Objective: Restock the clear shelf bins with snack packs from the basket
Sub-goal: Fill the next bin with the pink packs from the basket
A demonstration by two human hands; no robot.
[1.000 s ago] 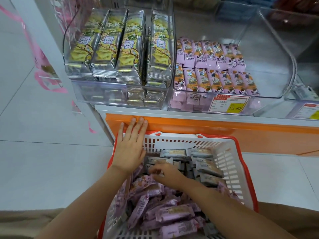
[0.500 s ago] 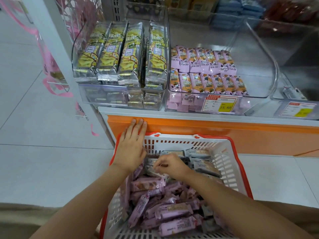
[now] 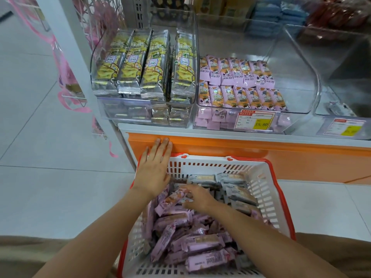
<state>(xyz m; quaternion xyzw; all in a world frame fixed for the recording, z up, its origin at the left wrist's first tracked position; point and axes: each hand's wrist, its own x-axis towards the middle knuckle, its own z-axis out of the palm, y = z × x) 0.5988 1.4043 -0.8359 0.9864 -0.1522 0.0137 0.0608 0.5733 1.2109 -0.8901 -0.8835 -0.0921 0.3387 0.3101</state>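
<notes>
The white basket (image 3: 259,177) with its red rim stood on the floor hard against the orange front of the shelf (image 3: 241,146), its far rim just below the shelf's white edge. The left hand (image 3: 153,169) lay flat and open, palm down, across the basket's far-left corner, with the fingertips touching the orange panel. The right hand (image 3: 197,197) was down inside the basket, fingers curled around a purple snack pack (image 3: 170,200) that tilted up toward the left hand; how firmly it gripped could not be told.

More purple packs (image 3: 200,243) were heaped loosely in the near half of the basket, and grey packs (image 3: 239,192) lay along the far and right side. The basket's far-left corner showed bare slotted wall.

On the shelf, the left clear bin (image 3: 192,57) was packed nearly wall to wall with long silver-and-yellow packs (image 3: 152,65) standing on end. The middle clear bin (image 3: 301,77) held two rows of small purple-and-orange packs (image 3: 236,85) filling its left portion, while its right portion and back were open. A price tag (image 3: 255,120) on its front read "15.80"; the other print was too small to read. A third bin (image 3: 341,101) at the right carried a blurred yellow tag (image 3: 347,128). Pale tiled floor (image 3: 40,157) lay open to the left of the basket.
</notes>
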